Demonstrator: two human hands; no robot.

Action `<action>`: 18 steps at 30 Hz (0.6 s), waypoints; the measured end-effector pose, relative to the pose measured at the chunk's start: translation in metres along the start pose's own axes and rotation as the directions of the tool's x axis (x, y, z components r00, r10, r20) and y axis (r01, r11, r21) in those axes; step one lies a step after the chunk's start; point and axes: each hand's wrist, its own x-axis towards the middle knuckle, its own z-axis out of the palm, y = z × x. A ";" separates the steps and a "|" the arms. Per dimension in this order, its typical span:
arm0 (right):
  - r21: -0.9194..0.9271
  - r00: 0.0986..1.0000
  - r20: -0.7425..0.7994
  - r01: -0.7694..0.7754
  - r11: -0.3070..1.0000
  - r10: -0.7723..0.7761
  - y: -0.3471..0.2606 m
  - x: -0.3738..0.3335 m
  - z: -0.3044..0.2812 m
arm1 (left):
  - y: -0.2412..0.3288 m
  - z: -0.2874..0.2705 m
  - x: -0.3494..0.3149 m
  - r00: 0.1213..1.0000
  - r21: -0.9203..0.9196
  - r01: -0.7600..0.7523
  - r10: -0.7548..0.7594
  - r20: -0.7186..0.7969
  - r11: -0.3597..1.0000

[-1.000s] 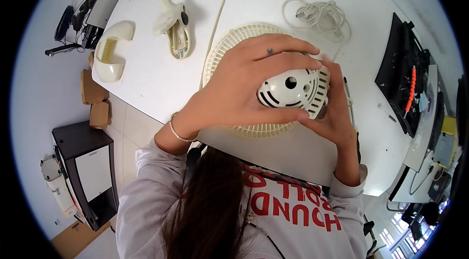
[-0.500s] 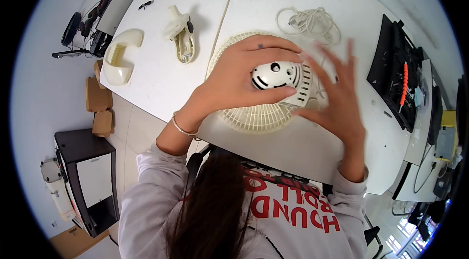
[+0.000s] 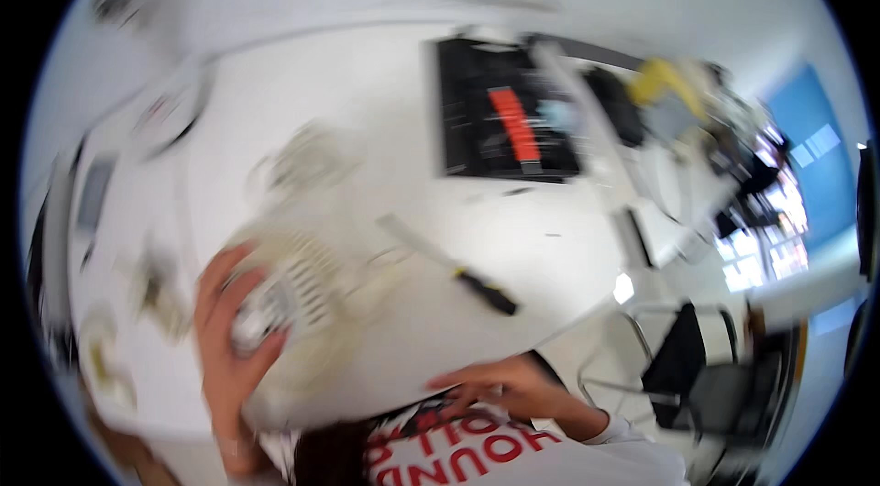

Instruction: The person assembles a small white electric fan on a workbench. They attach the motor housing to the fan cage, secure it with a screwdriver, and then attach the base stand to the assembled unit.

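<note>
The picture is blurred by motion. My left hand (image 3: 229, 339) grips a white vented fan motor housing (image 3: 275, 298) that sits on a round cream fan grille (image 3: 348, 293) on the white table (image 3: 550, 248). My right hand (image 3: 500, 390) lies low at the table's near edge with its fingers spread and nothing in it. A screwdriver (image 3: 458, 270) with a black handle lies on the table between the grille and my right hand, apart from both.
A black case (image 3: 509, 119) holding a red part lies at the far side of the table. A coiled white cable (image 3: 302, 160) lies beyond the grille. Small blurred parts (image 3: 151, 289) sit at the left. Chairs (image 3: 697, 367) and cluttered desks stand at the right.
The view has swung to the right and blurred. My right hand has come off the motor housing and dropped to the table's near edge. My left hand still holds the housing.
</note>
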 end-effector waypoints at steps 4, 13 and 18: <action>0.402 0.972 -0.137 0.232 0.886 -0.192 0.019 -0.007 0.027 | 0.022 0.005 -0.034 0.924 0.487 -0.097 0.260 -0.279 0.868; 0.174 0.903 -0.215 0.410 0.895 -0.372 0.018 0.063 0.055 | 0.070 0.084 -0.034 0.971 0.405 -0.220 0.239 0.004 0.888; 0.466 0.829 -0.106 0.530 0.709 -0.549 -0.015 0.065 0.067 | 0.081 0.092 -0.057 0.937 0.573 -0.332 0.334 0.105 0.749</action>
